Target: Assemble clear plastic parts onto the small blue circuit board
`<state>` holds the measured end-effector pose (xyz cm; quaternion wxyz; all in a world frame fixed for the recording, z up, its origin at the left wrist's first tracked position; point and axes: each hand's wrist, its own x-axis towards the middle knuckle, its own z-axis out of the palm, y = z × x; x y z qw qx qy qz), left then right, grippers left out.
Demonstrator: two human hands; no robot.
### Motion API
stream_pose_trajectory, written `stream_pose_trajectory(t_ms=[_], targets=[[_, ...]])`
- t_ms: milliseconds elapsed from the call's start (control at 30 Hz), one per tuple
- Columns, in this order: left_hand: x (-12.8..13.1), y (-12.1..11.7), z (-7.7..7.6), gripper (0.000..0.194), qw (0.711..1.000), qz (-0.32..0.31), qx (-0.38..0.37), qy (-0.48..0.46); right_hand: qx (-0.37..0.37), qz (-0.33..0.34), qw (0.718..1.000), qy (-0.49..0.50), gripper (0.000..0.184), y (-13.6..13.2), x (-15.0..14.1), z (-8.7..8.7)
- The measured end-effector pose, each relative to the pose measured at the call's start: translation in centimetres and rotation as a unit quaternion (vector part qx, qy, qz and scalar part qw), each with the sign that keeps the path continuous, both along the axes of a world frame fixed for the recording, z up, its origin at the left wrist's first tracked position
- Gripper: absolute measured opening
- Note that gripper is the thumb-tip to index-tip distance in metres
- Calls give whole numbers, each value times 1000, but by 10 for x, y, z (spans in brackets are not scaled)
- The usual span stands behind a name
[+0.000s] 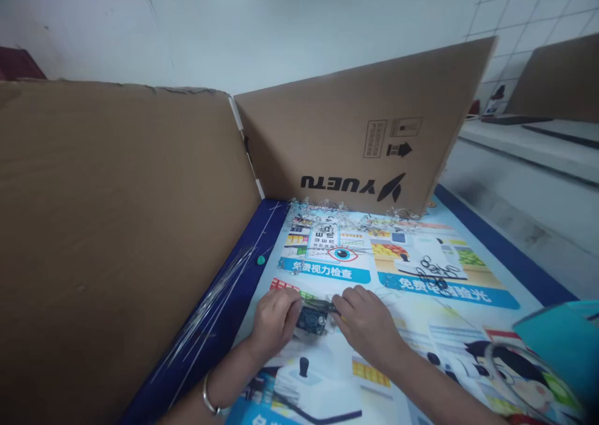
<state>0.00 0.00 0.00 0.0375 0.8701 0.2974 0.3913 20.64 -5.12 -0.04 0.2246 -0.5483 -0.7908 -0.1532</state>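
My left hand (275,321) and my right hand (365,322) meet near the table's front, both curled around a small dark blue part (311,320) held between them just above the printed poster (421,325). The left fingers wrap its left side. Pinched at the part's upper right edge, the right fingers grip it, and a thin dark piece sticks out there. A silver bracelet (209,395) circles my left wrist. What the part is exactly I cannot make out.
Tall cardboard walls stand at the left (116,238) and back (355,138). Small black rings (437,272) lie on the poster at the right, clear plastic bits (327,208) along the back wall, thin wires (219,300) on the blue edge, a teal object (561,344) at the far right.
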Motion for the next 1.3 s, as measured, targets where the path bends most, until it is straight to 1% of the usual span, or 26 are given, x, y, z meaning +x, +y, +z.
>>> stream_pose_trajectory(t_ms=[300,567,733,967,1300], targets=[[1,-1,-2,14,1000,-12,-1,7,28,5,999,-43,12,2,1,0],[5,0,-4,13,999,-18,33,-7,43,9,996,-72,13,1,3,0],[4,2,-7,14,999,-36,35,-9,39,15,996,-78,12,1,3,0],[6,0,-1,13,997,-52,43,-28,24,21,997,-70,7,1,3,2],[6,1,1,14,997,-69,39,-25,16,25,997,-72,5,1,3,3]])
